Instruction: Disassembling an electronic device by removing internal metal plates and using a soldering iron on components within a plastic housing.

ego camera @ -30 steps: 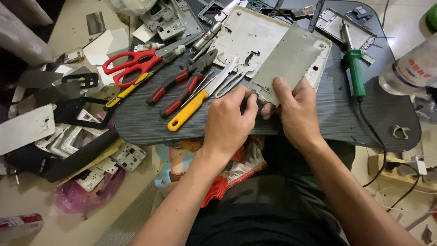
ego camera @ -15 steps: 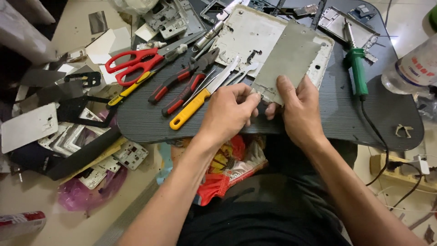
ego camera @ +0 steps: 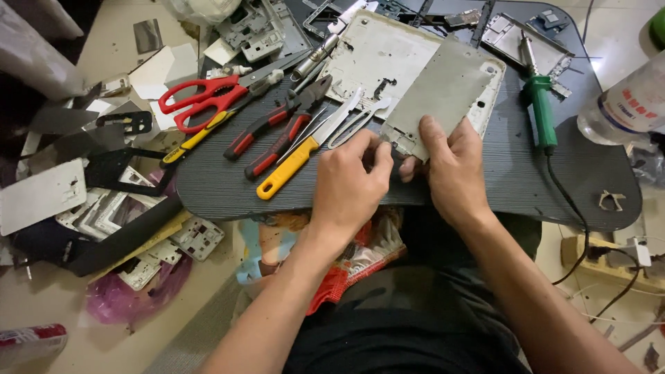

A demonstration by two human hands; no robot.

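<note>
A grey metal plate (ego camera: 443, 90) lies tilted on the dark lap table (ego camera: 222, 187), over a white device frame (ego camera: 377, 52). My right hand (ego camera: 454, 170) grips the plate's near edge, thumb on top. My left hand (ego camera: 350, 183) pinches the plate's near left corner with its fingertips curled. Just left of that hand lie a yellow-handled knife (ego camera: 287, 170), metal tweezers (ego camera: 357, 121) and red-and-black pliers (ego camera: 277, 135).
Red scissors (ego camera: 197, 100) and a yellow screwdriver (ego camera: 197, 138) lie at the table's left. A green soldering iron (ego camera: 540, 114) rests at the right, its cord running off the edge. A plastic bottle (ego camera: 627, 104) stands far right. Device frames and black panels (ego camera: 104, 208) litter the floor left.
Both hands stay on the plate's near edge. My left hand's fingers have curled tighter at the corner. The view has shifted slightly.
</note>
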